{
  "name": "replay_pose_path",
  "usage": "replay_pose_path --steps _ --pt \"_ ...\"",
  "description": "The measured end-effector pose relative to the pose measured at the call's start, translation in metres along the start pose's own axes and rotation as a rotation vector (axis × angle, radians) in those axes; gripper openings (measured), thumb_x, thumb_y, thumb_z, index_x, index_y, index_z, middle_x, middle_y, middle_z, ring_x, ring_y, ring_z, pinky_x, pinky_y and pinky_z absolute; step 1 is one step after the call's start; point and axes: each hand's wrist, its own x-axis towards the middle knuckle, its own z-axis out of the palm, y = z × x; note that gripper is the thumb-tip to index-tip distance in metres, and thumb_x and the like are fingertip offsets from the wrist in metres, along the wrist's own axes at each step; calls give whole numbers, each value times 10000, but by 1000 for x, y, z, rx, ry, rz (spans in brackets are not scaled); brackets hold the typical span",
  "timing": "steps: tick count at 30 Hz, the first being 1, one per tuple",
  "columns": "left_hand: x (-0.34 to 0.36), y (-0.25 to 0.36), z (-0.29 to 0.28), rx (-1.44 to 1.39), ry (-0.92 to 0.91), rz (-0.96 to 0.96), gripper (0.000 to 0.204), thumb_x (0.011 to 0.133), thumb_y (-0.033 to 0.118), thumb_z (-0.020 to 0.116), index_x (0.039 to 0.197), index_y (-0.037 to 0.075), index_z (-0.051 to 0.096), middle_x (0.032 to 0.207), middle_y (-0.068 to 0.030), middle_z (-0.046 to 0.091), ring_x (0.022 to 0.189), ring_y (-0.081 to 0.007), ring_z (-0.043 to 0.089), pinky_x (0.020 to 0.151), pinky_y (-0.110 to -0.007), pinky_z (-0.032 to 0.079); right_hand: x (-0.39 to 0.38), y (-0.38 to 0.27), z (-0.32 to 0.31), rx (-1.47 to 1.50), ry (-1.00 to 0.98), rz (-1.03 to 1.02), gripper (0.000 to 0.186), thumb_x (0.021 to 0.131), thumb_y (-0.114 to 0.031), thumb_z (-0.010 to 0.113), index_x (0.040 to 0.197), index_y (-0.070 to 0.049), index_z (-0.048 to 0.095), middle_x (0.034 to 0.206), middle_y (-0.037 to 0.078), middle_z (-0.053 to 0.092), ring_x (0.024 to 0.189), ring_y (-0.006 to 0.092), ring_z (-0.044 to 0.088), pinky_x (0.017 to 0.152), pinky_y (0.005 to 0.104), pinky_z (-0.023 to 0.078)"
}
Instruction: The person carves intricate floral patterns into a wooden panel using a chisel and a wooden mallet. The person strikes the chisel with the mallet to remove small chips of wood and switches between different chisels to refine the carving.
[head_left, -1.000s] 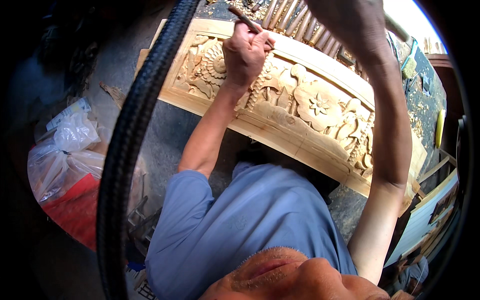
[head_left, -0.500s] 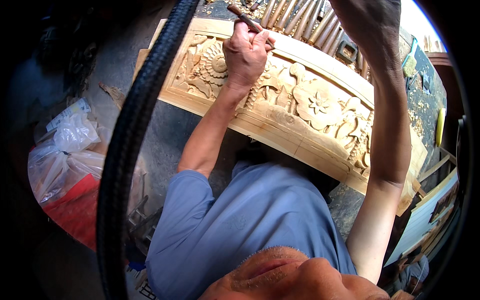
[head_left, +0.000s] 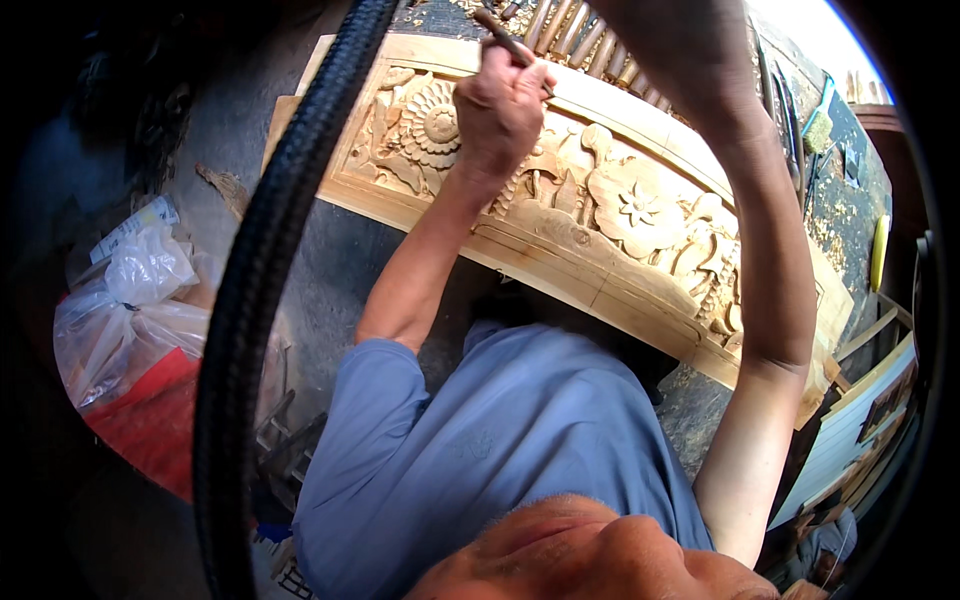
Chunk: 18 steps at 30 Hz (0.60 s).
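Floor (head_left: 335, 265): grey, mottled, fading into near-black along the left margin. Workbench (head_left: 855, 205): dark grey top, strewn with pale wood shavings (head_left: 835, 240) toward its right end. Light: one white glare (head_left: 815, 35), upper right, beyond the bench; source not distinguishable. Furnishing, right margin: dark reddish-brown piece (head_left: 888, 122), largely in shadow. Boards, lower right: pale bluish panel (head_left: 835, 460), leaning, with light timber strips beside it. Floor items, left: knotted clear plastic bag (head_left: 140, 310), just above red sheeting (head_left: 150, 425). Upper left: dim clutter, kinds illegible.
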Motion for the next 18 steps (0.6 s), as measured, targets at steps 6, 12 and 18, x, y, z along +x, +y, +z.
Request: replay_pose_path --steps 6,12,18 --pt "3 -6 0 -175 0 -146 144 1003 85 648 1002 -4 534 786 -113 763 671 -180 758 581 -297 601 6 -2 -11 -82 20 150 370 943 2 615 1300 -84 658 1082 85 740 829 164 713 642 265 608" --pt "2 9 3 51 -1 99 88 1010 45 600 1015 10 519 755 -109 744 667 -212 760 579 -321 602 -6 10 -2 26 -20 58 520 902 25 650 1402 -99 575 1052 80 706 862 185 683 636 316 589" --pt "4 -1 0 -224 -5 -195 105 1018 51 610 1012 -8 523 783 -103 766 665 -142 744 582 -269 589 7 -8 -18 -168 28 244 405 912 60 554 1262 -88 696 978 125 769 751 177 737 605 295 609"
